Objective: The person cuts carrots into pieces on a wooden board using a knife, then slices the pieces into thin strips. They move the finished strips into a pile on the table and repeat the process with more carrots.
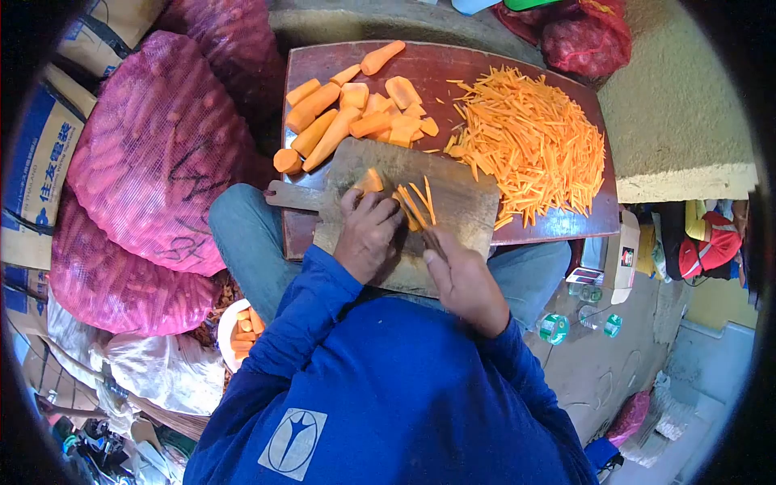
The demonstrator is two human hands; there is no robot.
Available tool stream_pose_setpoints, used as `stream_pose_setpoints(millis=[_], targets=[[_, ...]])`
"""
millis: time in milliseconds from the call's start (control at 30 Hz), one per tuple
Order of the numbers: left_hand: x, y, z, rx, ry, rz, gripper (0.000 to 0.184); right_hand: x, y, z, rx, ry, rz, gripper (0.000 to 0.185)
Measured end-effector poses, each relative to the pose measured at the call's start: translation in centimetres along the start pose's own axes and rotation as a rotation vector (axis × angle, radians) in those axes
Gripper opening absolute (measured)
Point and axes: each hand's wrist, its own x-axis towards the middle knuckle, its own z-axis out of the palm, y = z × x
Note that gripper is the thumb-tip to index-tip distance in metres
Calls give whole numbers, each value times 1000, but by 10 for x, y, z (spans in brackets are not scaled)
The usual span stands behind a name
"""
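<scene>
A wooden cutting board (461,178) with a handle on its left side lies in front of me. My left hand (370,236) presses its curled fingers down on a carrot piece (371,180), which shows just beyond the knuckles. My right hand (467,281) is closed around a knife (435,240), seen nearly edge-on and partly hidden by the fingers. A few cut carrot sticks (427,202) lie on the board beside the blade. Behind the board are peeled carrots and chunks (333,133), with a large heap of carrot sticks (529,141) to the right.
The board rests partly on a dark red table (453,65). Pink mesh sacks (158,153) of carrots crowd the left side. A white bucket (229,335) with carrot pieces stands below them. Plastic bottles (554,327) and a carton (622,259) are on the floor at right.
</scene>
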Motion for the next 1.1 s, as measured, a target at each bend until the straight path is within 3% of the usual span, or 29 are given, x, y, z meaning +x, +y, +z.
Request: stream_pose_setpoints(millis=[200,267,400,667,867,1100], targets=[[-4,2,0,117,-7,74,36,-10,-10,1,-19,10,-38,38],[-5,-2,2,132,-11,87,33,-11,-16,-1,-76,-27,80,40],[-4,6,2,74,-11,51,30,9,-8,4,-37,-6,55,41],[-7,2,2,85,-13,48,36,-14,-10,-5,63,102,-72,38],[-5,4,2,68,-11,44,40,-8,-14,-5,39,-14,73,36],[-5,2,7,73,30,43,39,1,-6,11,-10,43,34,34]])
